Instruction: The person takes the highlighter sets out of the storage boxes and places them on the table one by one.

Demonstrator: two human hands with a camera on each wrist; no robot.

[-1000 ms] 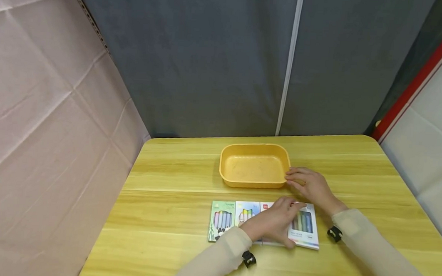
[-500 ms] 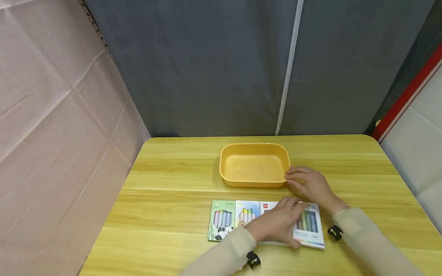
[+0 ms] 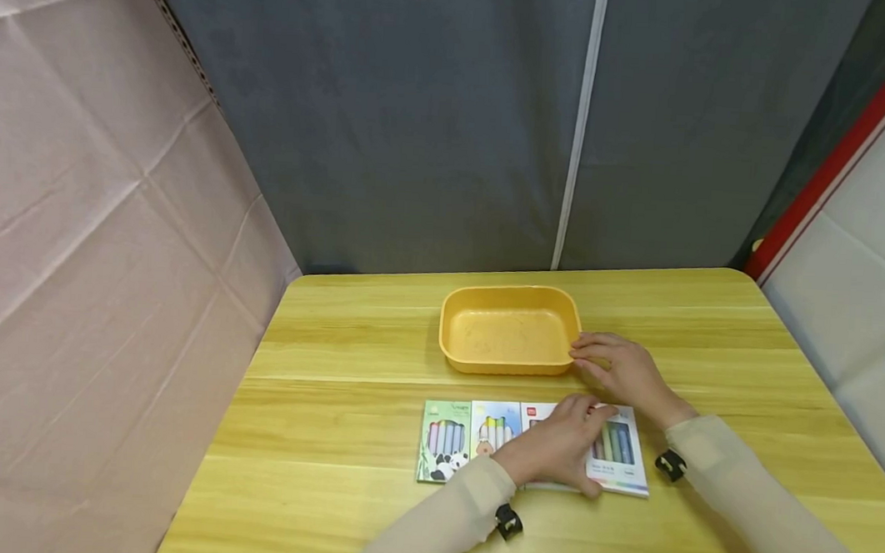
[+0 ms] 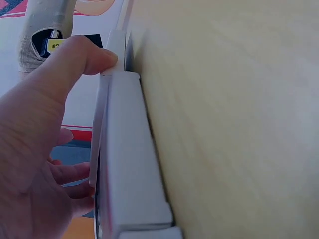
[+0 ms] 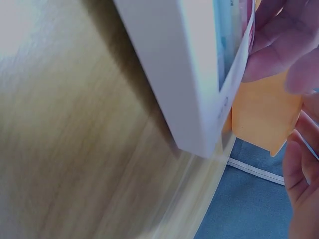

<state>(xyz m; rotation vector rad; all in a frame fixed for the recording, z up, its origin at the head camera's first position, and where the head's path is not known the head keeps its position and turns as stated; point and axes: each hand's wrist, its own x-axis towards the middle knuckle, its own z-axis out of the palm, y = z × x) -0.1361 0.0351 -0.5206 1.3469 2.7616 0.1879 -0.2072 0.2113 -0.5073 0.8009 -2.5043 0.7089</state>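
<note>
Four flat windowed boxes of coloured sticks lie side by side: a green box (image 3: pixel 445 441), a light-blue box (image 3: pixel 495 425), a mostly covered white box with a red label (image 3: pixel 531 411), and a white box (image 3: pixel 619 449) at the right. My left hand (image 3: pixel 557 441) spans the right-hand white box, thumb on its near edge and fingers toward the far edge. In the left wrist view the thumb (image 4: pixel 102 59) presses that edge. My right hand (image 3: pixel 625 374) rests its extended fingers at the right front corner of a yellow plastic basket (image 3: pixel 508 370).
The wood-grain table (image 3: pixel 337 430) carries the basket behind the row of boxes. A grey curtain (image 3: pixel 419 142) hangs beyond the far edge. Pinkish cloth (image 3: pixel 107 234) stands at the left, a white panel (image 3: pixel 874 274) with a red edge at the right.
My left hand has shifted slightly right, sliding the right-hand white box with it over the first half second. Since then both have barely moved. The right hand stays at the basket.
</note>
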